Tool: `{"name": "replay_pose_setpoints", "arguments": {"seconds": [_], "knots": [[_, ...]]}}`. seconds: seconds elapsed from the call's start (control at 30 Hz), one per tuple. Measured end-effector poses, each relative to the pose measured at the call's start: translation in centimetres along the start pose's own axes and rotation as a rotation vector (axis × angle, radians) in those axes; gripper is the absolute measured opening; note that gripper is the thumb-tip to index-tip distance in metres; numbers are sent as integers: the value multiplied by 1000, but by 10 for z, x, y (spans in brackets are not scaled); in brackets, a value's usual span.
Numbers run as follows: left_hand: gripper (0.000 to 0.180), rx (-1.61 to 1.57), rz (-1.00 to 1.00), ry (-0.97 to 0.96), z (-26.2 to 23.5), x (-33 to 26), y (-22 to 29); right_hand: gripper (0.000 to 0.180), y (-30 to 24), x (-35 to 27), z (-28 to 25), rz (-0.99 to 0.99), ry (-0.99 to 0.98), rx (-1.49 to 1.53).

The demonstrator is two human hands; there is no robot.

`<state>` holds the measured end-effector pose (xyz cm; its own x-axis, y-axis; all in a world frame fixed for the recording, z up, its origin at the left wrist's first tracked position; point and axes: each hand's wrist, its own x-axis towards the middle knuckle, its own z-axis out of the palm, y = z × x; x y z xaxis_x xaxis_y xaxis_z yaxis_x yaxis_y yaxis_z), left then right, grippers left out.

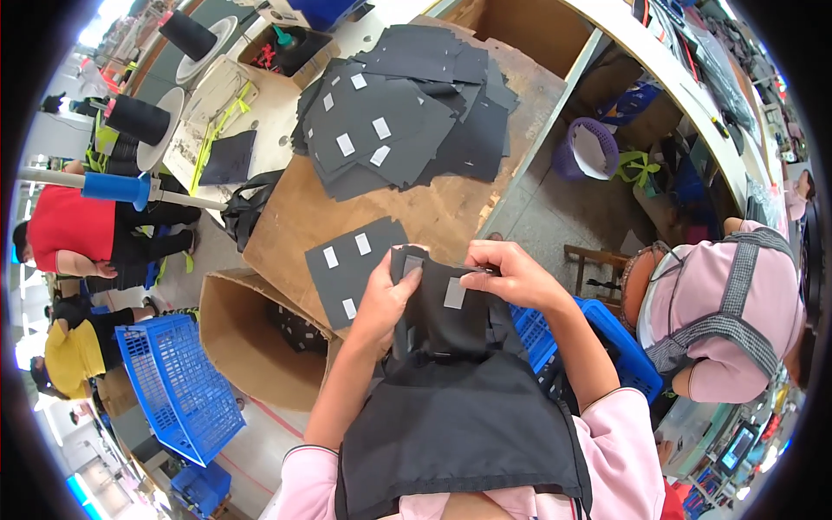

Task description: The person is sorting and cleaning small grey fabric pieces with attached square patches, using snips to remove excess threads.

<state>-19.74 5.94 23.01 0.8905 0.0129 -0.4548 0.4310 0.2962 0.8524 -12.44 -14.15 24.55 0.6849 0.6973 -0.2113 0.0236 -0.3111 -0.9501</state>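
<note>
A black fabric piece (433, 316) with pale grey rectangular patches hangs in front of my black apron (459, 425). My left hand (387, 299) is closed on its left side, the thumb lying by one patch. At the upper right edge, my right hand (511, 273) pinches the cloth, fingertips just above the other patch. Something small and dark shows by those fingers, but I cannot make out what. Beside my left hand, a flat dark grey piece (347, 273) with three white patches lies on the wooden board (303, 208).
Beyond my hands, a loose pile of dark fabric pieces (425, 113) covers the board's far part. An open cardboard box (260, 347) and a blue crate (178, 386) stand left. Another blue crate (620, 347) is close on my right, near a person in pink (719, 312).
</note>
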Motion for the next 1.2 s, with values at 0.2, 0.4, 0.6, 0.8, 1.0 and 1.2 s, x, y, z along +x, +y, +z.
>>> {"name": "replay_pose_setpoints", "arguments": {"seconds": [0.2, 0.4, 0.6, 0.8, 1.0, 1.2], "knots": [[31, -257, -178, -91, 3, -3, 6, 19, -1, 4, 32, 141, 337, 243], [26, -197, -142, 87, 0, -4, 2, 34, -7, -39, 46, -195, 600, -453], [21, -109, -49, 133, 13, -6, 7, 32, -6, -33, 46, -235, 535, -521], [20, -100, -37, 139, 11, -6, 7, 28, 0, -31, 51, -260, 580, -550], [21, -89, -38, 142, 11, -8, 6, 26, -1, -30, 52, -273, 625, -525], [23, -88, -60, 152, 4, -7, 7, 22, -1, -26, 52, -246, 561, -501]]}}
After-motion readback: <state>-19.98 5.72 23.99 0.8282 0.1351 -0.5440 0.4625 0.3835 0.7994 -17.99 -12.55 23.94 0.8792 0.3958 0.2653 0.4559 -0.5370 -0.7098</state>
